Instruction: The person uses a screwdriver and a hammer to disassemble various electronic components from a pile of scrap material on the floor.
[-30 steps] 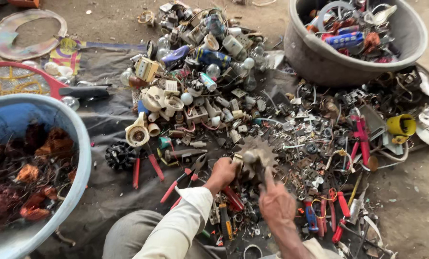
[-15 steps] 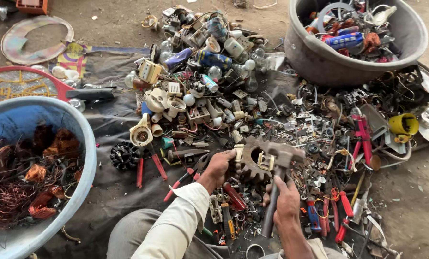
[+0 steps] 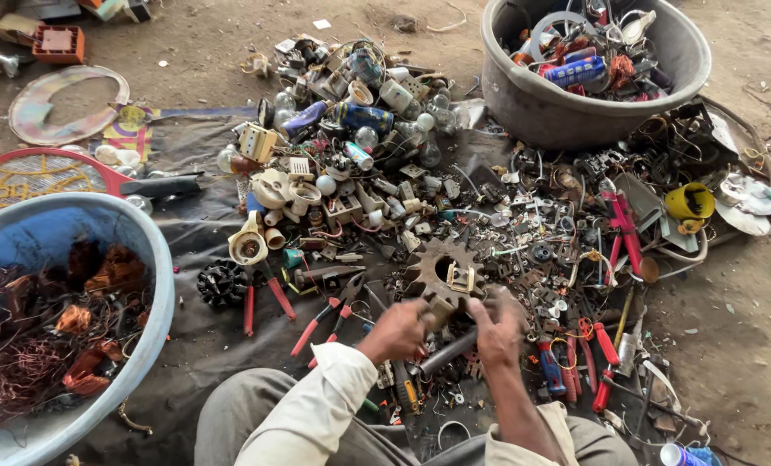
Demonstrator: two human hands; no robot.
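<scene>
The person's left hand (image 3: 400,330) and right hand (image 3: 499,326) meet low in the middle of the head view, above a dark cloth (image 3: 187,233) strewn with metal scrap. Between them lies a dull grey metal tube (image 3: 448,352), its long axis running from lower left to upper right, the upper end rising toward the right palm. The right hand is curled about that upper end, though it is blurred and I cannot tell how firmly the fingers close. The left hand is closed on a small brownish metal piece (image 3: 438,307) just above the tube (whether this piece is joined to the tube is not clear).

Directly beyond the knuckles, touching or nearly touching the small piece, sits a rusty toothed gear wheel (image 3: 445,271) lying flat, with a pale square fitting at its hub. So the gear lies straight ahead of both hands, a little nearer the left, while the tube crosses beneath them on the slant.

To the left of the hands, red-handled pliers (image 3: 327,316) rest on the cloth. A blue plastic basin (image 3: 148,259) holding tangled copper wire (image 3: 6,345) stands well apart at the far left, and a grey tub (image 3: 523,95) of mixed scrap stands at the upper right.
</scene>
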